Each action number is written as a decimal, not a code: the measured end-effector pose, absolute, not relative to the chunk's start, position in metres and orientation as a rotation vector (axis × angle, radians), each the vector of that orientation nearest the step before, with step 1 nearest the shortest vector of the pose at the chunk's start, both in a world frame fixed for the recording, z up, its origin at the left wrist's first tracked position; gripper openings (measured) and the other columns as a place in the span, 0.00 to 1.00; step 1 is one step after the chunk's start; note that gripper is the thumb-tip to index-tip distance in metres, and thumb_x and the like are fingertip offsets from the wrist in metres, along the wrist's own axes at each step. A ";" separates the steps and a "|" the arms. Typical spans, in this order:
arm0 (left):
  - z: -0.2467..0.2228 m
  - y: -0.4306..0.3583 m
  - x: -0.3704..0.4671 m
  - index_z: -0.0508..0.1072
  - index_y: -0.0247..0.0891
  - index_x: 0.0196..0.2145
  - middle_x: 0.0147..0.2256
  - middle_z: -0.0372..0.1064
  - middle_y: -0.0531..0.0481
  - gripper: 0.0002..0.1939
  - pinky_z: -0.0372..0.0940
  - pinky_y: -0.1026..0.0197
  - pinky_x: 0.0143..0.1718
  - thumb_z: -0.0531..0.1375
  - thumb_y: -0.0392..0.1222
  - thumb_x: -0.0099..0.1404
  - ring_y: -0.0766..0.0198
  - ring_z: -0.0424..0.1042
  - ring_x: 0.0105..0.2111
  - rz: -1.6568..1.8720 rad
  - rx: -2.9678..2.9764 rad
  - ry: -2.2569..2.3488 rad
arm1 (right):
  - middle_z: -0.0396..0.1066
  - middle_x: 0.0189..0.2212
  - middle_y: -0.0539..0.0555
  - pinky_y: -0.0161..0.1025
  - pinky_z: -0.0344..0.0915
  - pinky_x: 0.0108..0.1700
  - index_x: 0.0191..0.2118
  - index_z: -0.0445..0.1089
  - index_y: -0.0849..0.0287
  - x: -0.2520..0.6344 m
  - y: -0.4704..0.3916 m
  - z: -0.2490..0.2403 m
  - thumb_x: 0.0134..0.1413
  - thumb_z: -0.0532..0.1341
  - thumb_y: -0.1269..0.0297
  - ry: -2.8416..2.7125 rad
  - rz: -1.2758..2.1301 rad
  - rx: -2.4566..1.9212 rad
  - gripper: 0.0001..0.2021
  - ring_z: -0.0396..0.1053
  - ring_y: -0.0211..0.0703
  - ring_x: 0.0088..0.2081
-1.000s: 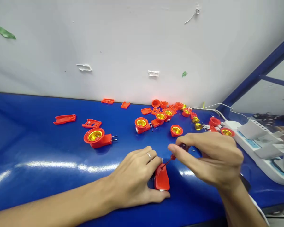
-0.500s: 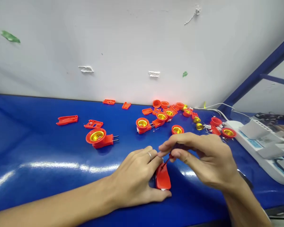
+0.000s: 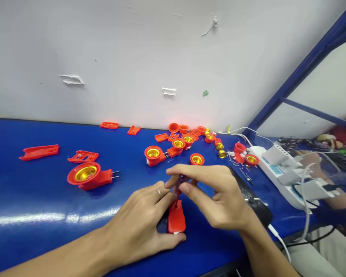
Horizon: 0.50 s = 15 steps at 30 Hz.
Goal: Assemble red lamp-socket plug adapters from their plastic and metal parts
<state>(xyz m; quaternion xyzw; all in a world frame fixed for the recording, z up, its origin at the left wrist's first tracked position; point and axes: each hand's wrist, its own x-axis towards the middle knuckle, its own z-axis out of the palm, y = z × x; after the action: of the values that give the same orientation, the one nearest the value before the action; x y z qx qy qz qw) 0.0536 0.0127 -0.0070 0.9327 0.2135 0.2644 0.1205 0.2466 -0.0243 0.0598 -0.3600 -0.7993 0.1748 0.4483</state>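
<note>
My left hand (image 3: 147,215) lies on the blue tabletop with its fingers and thumb around a red plastic lamp holder (image 3: 177,220), steadying it. A strip of white shows at the holder's near end; its far end is hidden by my fingers. Above it, my right hand (image 3: 213,196) pinches the dark handle of a screwdriver (image 3: 179,185). The screwdriver stands nearly upright, its tip on the upper part of the red holder. To the left lies a lamp holder with a gold socket and two pins (image 3: 88,175).
Red shells, rings and gold-lined sockets (image 3: 178,143) are scattered toward the white wall. Loose screws lie by a gold socket (image 3: 252,159) on the right. A white power strip (image 3: 276,181) with plugged-in adapters runs along the right side, beside a black phone-like slab (image 3: 256,207).
My view has turned to the right, so the parts appear further left and more of the power strip shows. The screwdriver is more upright in my right hand. My left hand keeps its hold.
</note>
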 end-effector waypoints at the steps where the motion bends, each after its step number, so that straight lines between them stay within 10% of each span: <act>1: -0.007 0.013 0.053 0.68 0.40 0.47 0.41 0.73 0.48 0.23 0.70 0.56 0.32 0.69 0.46 0.56 0.54 0.74 0.36 0.776 2.737 0.624 | 0.80 0.39 0.51 0.31 0.73 0.42 0.51 0.72 0.60 0.248 -0.024 0.060 0.61 0.58 0.75 -1.949 0.443 -0.892 0.14 0.78 0.36 0.38; 6: -0.004 0.012 0.053 0.70 0.40 0.42 0.37 0.73 0.50 0.19 0.70 0.58 0.33 0.69 0.47 0.56 0.56 0.74 0.35 0.758 2.741 0.647 | 0.76 0.27 0.47 0.30 0.68 0.31 0.35 0.73 0.59 0.247 -0.025 0.064 0.58 0.64 0.71 -1.919 0.220 -0.951 0.01 0.71 0.33 0.25; 15: -0.003 0.012 0.055 0.70 0.38 0.34 0.31 0.70 0.49 0.14 0.69 0.59 0.29 0.68 0.49 0.56 0.58 0.71 0.30 0.750 2.734 0.689 | 0.68 0.20 0.46 0.34 0.55 0.26 0.28 0.67 0.58 0.248 -0.020 0.055 0.63 0.59 0.69 -2.017 -0.153 -1.034 0.10 0.63 0.33 0.21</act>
<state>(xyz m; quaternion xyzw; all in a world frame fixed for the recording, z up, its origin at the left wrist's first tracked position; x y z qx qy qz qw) 0.0548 0.0123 -0.0033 0.9312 0.2348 0.2556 0.1117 0.2481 -0.0200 0.0552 -0.4126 -0.8052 -0.0610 0.4216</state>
